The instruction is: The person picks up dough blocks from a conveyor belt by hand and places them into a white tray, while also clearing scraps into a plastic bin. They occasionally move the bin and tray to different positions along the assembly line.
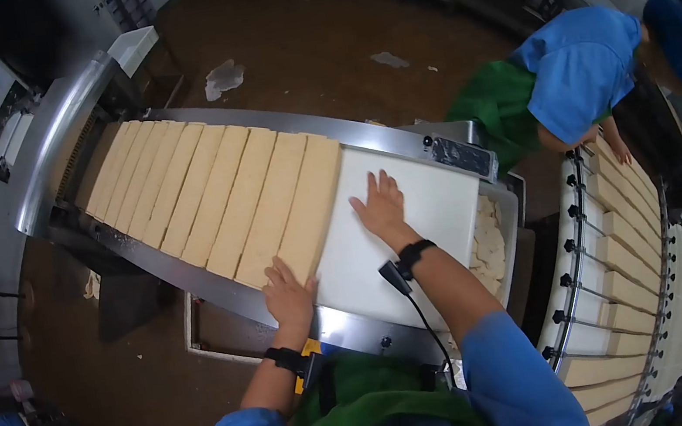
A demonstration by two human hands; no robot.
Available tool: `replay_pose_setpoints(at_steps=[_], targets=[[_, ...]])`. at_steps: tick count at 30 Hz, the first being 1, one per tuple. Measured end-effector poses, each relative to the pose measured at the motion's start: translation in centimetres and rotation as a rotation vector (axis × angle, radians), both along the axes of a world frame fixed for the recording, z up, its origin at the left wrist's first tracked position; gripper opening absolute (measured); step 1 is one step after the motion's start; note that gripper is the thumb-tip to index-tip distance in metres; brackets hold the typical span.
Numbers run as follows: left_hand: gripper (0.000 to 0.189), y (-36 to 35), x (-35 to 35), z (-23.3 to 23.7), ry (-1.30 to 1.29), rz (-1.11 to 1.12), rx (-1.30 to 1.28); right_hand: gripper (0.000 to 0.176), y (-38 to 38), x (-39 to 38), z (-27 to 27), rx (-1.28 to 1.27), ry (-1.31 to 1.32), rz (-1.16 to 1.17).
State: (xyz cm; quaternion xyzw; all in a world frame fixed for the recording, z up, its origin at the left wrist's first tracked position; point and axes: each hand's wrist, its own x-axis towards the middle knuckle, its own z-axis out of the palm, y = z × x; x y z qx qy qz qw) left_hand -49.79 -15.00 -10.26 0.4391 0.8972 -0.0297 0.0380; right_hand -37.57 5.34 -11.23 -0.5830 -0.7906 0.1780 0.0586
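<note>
Long pale slabs [223,191] lie side by side on a conveyor with metal side rails. My left hand [289,296] rests at the near end of the rightmost slabs, its fingers apart and touching their surface. Just right of the last slab, my right hand [380,205] is spread over the white belt [420,210], holding nothing. A black strap with a small device is on each wrist, and a cable hangs from the right one.
A bin [494,247] of pale pieces stands at the belt's right end. A co-worker in blue [578,58] leans over a second conveyor [626,294] carrying slabs at the right. A curved metal housing [65,139] spans the conveyor's left end.
</note>
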Motion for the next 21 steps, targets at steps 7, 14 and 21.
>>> replay_pose_setpoints(at_steps=[7, 14, 21], targets=[[0.086, -0.2, -0.3, 0.7, -0.092, -0.095, 0.030, 0.065, 4.5, -10.1, 1.1, 0.056, 0.108, 0.051], [0.089, -0.9, 0.1, -0.3, -0.089, -0.143, 0.126, 0.069, 2.8, -8.3, 3.9, -0.080, -0.008, -0.145], [0.087, 0.5, 2.2, 2.1, -0.821, -0.482, 0.261, 0.101, 0.9, 8.9, 8.5, -0.240, 0.012, -0.609]])
